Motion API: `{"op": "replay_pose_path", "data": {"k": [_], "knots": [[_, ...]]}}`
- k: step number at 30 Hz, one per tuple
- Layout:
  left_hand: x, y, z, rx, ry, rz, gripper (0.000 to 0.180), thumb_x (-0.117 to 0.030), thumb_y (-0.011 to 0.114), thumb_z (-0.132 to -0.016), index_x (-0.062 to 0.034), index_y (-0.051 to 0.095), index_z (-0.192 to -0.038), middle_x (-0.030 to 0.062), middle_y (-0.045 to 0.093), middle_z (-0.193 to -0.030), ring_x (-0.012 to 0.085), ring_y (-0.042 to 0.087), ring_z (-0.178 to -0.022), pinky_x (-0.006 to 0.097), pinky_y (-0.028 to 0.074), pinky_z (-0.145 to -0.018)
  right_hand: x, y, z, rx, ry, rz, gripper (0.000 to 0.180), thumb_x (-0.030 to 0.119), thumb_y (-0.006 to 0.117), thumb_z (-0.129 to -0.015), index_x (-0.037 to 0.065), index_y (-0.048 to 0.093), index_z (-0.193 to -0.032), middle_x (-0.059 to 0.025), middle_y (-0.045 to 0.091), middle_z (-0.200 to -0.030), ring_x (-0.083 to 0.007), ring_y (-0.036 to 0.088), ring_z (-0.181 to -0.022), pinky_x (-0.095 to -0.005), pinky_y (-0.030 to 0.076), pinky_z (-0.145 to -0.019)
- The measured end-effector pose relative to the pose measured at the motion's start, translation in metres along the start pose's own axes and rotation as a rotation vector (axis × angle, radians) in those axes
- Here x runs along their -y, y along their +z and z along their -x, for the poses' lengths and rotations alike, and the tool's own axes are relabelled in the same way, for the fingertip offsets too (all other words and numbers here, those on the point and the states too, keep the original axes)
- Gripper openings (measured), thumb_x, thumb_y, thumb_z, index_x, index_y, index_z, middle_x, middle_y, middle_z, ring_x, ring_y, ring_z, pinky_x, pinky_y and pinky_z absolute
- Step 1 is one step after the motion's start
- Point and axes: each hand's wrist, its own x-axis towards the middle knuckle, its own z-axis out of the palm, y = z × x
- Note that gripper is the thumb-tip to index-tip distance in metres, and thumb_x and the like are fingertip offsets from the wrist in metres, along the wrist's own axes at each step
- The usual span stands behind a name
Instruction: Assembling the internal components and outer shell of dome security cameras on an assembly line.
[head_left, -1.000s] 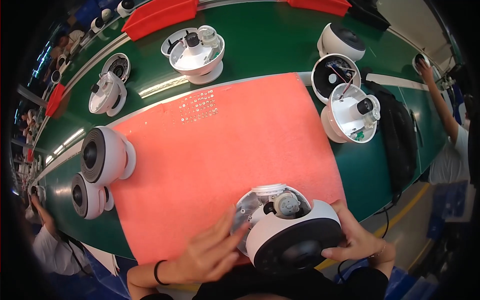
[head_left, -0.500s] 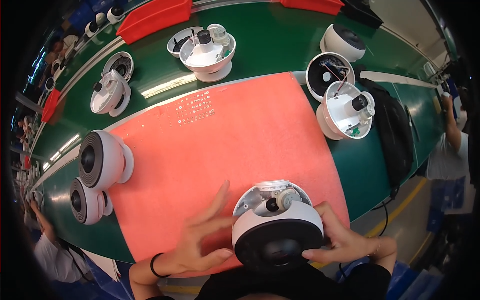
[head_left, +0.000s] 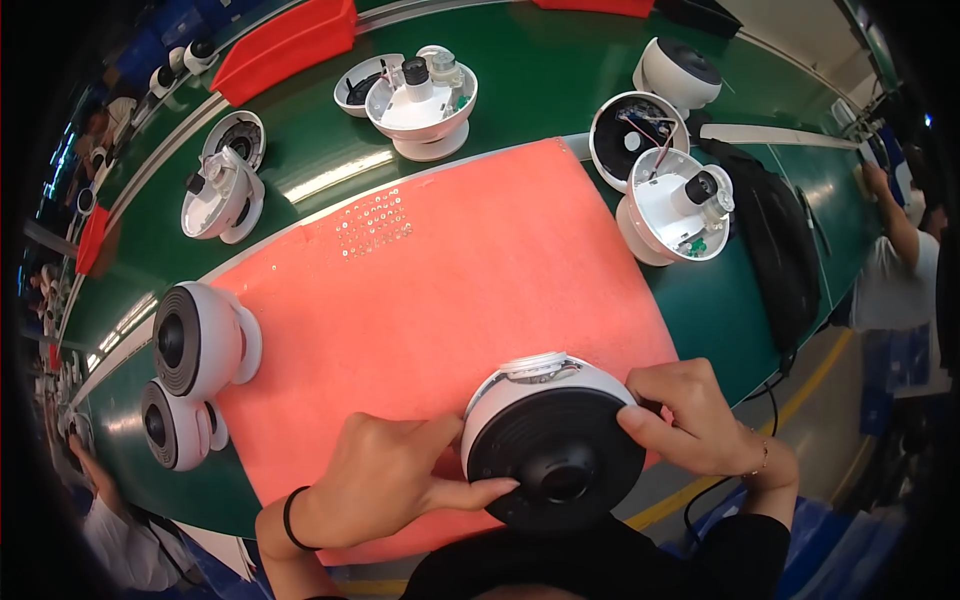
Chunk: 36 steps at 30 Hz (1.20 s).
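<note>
Along the left, beside the green tabletop [head_left: 530, 100], a co-worker's bare arm [head_left: 92, 460]; just inward, a near closed camera unit [head_left: 196, 452] and a far closed camera unit [head_left: 218, 340], both white with black faces, close together at the left edge of a coral-red mat [head_left: 430, 320]; behind those, an opened white unit [head_left: 210, 205], then a red bin [head_left: 285, 52]

Toward the middle, rows of small metal pieces [head_left: 375, 225] on the mat's far part; beyond, on green, a second opened unit [head_left: 425, 115] with black lens barrel upright

To the right, a wired dark-lined shell [head_left: 612, 150] touching a third opened unit [head_left: 650, 225], with a white rounded unit [head_left: 665, 85] just behind; farther right, black fabric [head_left: 770, 250] and another co-worker's arm [head_left: 900, 235]

Between both hands, over the mat's near edge, a black-faced white housing [head_left: 555, 460], face turned toward the wearer; cannot tell whether resting on anything

Left hand [head_left: 390, 480]: holds the housing's left side, thumb laid across the black face, fingers bent at the rim, black band [head_left: 289, 518] at the wrist

Right hand [head_left: 690, 420]: grips the upper right rim, thumb on the edge, fingers curled, wrist bent inward
</note>
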Motion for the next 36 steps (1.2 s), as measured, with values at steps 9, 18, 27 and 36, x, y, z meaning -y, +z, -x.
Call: {"op": "replay_pose_path", "data": {"k": [9,18,27,36], "knots": [[-0.003,-0.009,-0.020,0.233,-0.108,-0.285,0.047,-0.045,0.071,-0.063,-0.0018,0.054,-0.057,0.0085,0.051,-0.047,0.0260,0.052,-0.042,0.030,0.040,-0.042,-0.001,0.005,-0.005,-0.017,0.015,0.506,0.023,0.021,0.056,-0.078,0.002,0.053,-0.065,-0.0138,0.051,-0.057,-0.0293,0.051,-0.050,-0.0350,0.039,-0.045],[-0.008,-0.013,-0.021,0.238,-0.103,-0.252,0.046,-0.044,0.072,-0.061,-0.0018,0.054,-0.057,0.0086,0.052,-0.047,0.0264,0.053,-0.043,0.031,0.042,-0.044,0.015,0.021,-0.007,-0.280,-0.629,0.490,0.046,0.037,0.075,-0.058,0.005,0.064,-0.088,-0.0068,0.057,-0.088,-0.0194,0.051,-0.074,-0.0305,0.041,-0.060],[0.000,-0.015,-0.014,0.225,-0.061,-0.145,0.049,-0.046,0.065,-0.071,-0.0003,0.054,-0.056,0.0118,0.046,-0.043,0.0291,0.049,-0.040,0.034,0.039,-0.041,0.032,0.025,-0.002,-0.101,-0.576,0.439,0.040,0.030,0.072,-0.066,0.009,0.064,-0.099,-0.0092,0.057,-0.100,-0.0218,0.053,-0.086,-0.0319,0.041,-0.069],[0.005,-0.019,-0.015,0.279,-0.077,-0.137,0.050,-0.047,0.062,-0.074,-0.0006,0.055,-0.058,0.0115,0.046,-0.043,0.0290,0.049,-0.040,0.034,0.038,-0.042,0.021,0.018,-0.005,0.074,-0.392,0.288,0.094,0.049,0.074,-0.057,0.005,0.035,-0.130,-0.0317,0.032,-0.127,-0.0448,0.039,-0.116,-0.0540,0.033,-0.093]]}}
